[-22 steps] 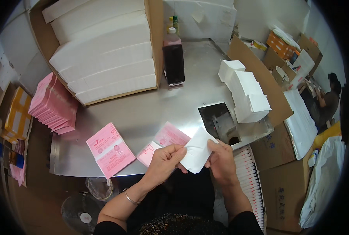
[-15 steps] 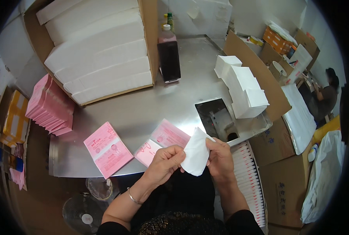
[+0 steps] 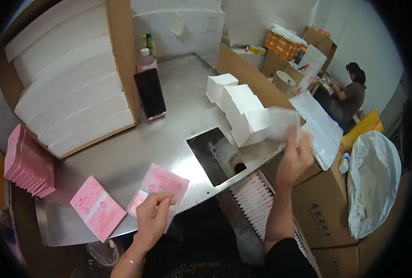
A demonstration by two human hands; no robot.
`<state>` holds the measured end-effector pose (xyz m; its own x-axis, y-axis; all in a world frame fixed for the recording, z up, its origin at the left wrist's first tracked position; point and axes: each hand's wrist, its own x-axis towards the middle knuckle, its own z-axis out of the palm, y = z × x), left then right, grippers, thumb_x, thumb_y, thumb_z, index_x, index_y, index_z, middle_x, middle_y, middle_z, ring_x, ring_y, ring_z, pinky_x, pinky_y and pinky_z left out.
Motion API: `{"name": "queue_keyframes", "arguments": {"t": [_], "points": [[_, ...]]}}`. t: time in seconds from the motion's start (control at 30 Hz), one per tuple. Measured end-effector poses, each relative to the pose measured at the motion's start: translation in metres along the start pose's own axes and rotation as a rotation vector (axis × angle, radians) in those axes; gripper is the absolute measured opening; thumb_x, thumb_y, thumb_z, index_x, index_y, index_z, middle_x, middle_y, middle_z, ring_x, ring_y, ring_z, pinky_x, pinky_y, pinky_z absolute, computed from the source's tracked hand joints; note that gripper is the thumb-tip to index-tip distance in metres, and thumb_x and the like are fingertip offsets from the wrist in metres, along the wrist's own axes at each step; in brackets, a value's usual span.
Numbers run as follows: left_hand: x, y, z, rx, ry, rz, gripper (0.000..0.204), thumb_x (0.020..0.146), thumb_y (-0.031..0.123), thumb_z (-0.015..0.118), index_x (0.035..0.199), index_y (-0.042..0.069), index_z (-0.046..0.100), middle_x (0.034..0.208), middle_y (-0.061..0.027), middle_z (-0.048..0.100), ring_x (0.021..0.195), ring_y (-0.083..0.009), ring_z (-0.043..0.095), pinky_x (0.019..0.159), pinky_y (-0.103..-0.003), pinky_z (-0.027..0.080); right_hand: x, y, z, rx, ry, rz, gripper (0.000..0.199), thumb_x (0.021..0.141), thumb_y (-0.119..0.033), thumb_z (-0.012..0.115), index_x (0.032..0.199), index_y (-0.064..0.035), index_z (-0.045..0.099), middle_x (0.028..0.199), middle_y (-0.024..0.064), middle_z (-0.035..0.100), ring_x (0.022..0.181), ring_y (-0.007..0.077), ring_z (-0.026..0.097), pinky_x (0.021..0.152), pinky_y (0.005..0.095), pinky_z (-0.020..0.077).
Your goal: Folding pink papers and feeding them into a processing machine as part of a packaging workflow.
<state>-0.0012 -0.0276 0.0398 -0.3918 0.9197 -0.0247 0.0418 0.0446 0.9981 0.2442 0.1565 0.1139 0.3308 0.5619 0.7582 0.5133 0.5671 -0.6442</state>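
Observation:
My right hand (image 3: 297,155) is raised at the right, gripping a thin white folded paper (image 3: 280,121) smeared by motion. The paper is beside the near end of a row of white paper stacks (image 3: 245,111); whether it touches them I cannot tell. My left hand (image 3: 152,215) is over the near table edge, its fingers curled together; what they pinch, if anything, is hidden. Under and beyond it lie pink printed packets (image 3: 171,181) in clear wrapping. Left of these is a neat pile of pink printed packets (image 3: 97,208) with a pale band across it.
A large carton (image 3: 122,60) of white paper blocks stands at the back left, with pink packets (image 3: 28,162) beside it. A black phone (image 3: 149,94) leans upright against a bottle. The steel table (image 3: 169,134) has a rectangular opening (image 3: 215,155). Right are cartons (image 3: 321,204), a white bag (image 3: 372,185) and a seated person (image 3: 352,95).
Both hands held the white paper together; now my right hand has swung right and up with a paper toward the stacks. My left hand has let go and dropped lower. The view has turned right.

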Motion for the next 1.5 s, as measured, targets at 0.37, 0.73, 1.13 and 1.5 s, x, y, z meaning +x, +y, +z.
{"name": "queue_keyframes", "arguments": {"t": [0.37,0.73,1.13,1.5], "points": [[-0.001,-0.037,-0.027,1.068,0.107,0.506,0.035,0.080,0.020,0.074,0.110,0.005,0.063,0.131,-0.0187,0.048,0.124,-0.0416,0.042,0.105,-0.059,0.027,0.011,0.076,0.056,-0.589,-0.383,-0.591,0.020,0.077,-0.012,0.073,0.097,-0.0104,0.074,0.096,0.0065,0.062,0.098,0.0274,0.056,0.084,0.0451,0.0404],[0.006,-0.019,-0.012,1.197,0.077,0.446,0.057,0.081,0.050,0.075,0.113,0.004,0.063,0.116,-0.0174,0.052,0.105,-0.0354,0.046,0.089,-0.048,0.034,0.013,0.075,0.062,-0.690,-0.538,-0.496,0.026,0.087,-0.023,0.067,0.078,0.0004,0.075,0.077,0.0170,0.064,0.084,0.0337,0.061,0.078,0.0470,0.0480],[0.021,-0.024,-0.001,1.222,0.075,0.573,0.051,0.082,0.045,0.076,0.104,0.002,0.061,0.102,-0.0165,0.053,0.094,-0.0313,0.049,0.076,-0.041,0.036,0.013,0.079,0.057,-0.514,-0.529,-0.362,0.027,0.089,-0.021,0.066,0.075,0.0019,0.072,0.077,0.0192,0.064,0.083,0.0358,0.060,0.074,0.0471,0.0483],[0.022,-0.028,0.001,1.175,0.114,0.609,0.043,0.081,0.040,0.077,0.097,0.004,0.060,0.101,-0.0161,0.053,0.094,-0.0316,0.049,0.077,-0.042,0.037,0.018,0.082,0.059,-0.526,-0.621,-0.395,0.026,0.086,-0.019,0.066,0.076,0.0045,0.070,0.077,0.0228,0.063,0.082,0.0382,0.060,0.075,0.0501,0.0480]]}}
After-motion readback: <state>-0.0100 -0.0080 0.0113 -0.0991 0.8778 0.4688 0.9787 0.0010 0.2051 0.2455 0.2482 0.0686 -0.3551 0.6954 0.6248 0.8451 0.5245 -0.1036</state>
